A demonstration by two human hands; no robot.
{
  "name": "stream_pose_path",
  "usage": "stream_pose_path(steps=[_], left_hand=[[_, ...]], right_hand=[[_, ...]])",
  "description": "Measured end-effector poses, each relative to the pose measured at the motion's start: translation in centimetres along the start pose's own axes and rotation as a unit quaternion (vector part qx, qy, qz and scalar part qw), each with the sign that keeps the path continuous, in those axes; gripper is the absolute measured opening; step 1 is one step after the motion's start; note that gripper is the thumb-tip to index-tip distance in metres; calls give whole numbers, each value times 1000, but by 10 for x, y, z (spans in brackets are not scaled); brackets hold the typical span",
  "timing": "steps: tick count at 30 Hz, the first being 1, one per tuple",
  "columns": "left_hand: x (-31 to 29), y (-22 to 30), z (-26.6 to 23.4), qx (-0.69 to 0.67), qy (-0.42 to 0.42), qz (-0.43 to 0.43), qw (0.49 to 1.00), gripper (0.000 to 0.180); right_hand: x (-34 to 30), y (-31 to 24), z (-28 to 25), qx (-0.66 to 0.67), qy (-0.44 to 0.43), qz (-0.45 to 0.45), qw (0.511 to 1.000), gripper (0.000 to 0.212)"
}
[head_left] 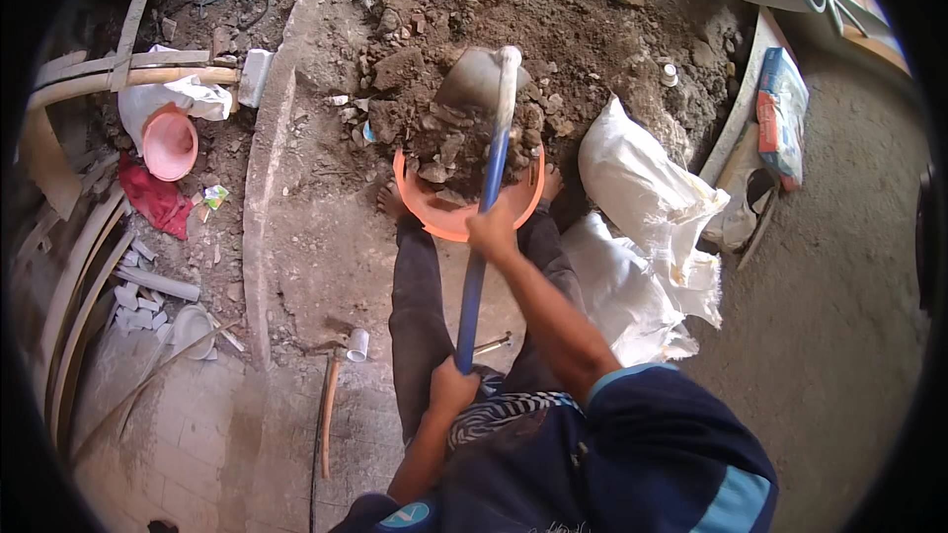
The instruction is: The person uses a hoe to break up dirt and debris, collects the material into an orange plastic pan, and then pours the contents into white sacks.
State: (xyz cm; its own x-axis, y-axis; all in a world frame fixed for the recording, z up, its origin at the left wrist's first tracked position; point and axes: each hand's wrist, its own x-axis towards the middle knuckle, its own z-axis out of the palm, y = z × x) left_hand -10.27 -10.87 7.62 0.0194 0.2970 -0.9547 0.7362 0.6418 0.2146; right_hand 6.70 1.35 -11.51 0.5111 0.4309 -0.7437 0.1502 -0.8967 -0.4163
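Observation:
I hold a hoe by its blue handle [472,301]. My left hand [453,387] is wrapped round the lower end by my lap, and my right hand [493,231] is closed farther up the shaft. The broad metal blade [470,81] rests against the rubble at the far end, its tip partly hidden in dirt. An orange plastic basin [419,216] stands between my bare feet, with its open side toward the heap. Brown soil and broken chunks [444,153] lie in it and spill over beyond its far side.
White sacks [632,163] lie to my right, near a blue-and-red bag [781,104]. A wooden-handled hammer [330,415] lies left of my legs. Boards [74,306], a pink bucket [170,145] and bamboo [138,79] line the left. The dirt heap [573,0] spreads ahead.

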Motion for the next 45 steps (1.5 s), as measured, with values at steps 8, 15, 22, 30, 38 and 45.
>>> stream_pose_path(steps=[8, 15, 22, 30, 38, 45], left_hand=[[68, 22, 17, 14, 19, 77, 997, 26], [170, 126, -86, 31, -2, 99, 995, 26], [99, 102, -77, 42, 11, 31, 999, 27], [-32, 8, -29, 44, -2, -43, 998, 24], [73, 53, 19, 27, 4, 101, 995, 28], [132, 101, -13, 16, 18, 78, 997, 30]], right_hand=[[55, -44, -49, 28, 100, -106, 989, 36], [186, -134, -13, 22, 48, 5, 999, 42], [136, -106, 5, -3, -20, 46, 999, 45], [-38, -23, -11, 76, -45, -70, 994, 45], [87, -36, -75, -2, 110, -108, 988, 37], [160, -102, -19, -35, 15, 18, 999, 37]])
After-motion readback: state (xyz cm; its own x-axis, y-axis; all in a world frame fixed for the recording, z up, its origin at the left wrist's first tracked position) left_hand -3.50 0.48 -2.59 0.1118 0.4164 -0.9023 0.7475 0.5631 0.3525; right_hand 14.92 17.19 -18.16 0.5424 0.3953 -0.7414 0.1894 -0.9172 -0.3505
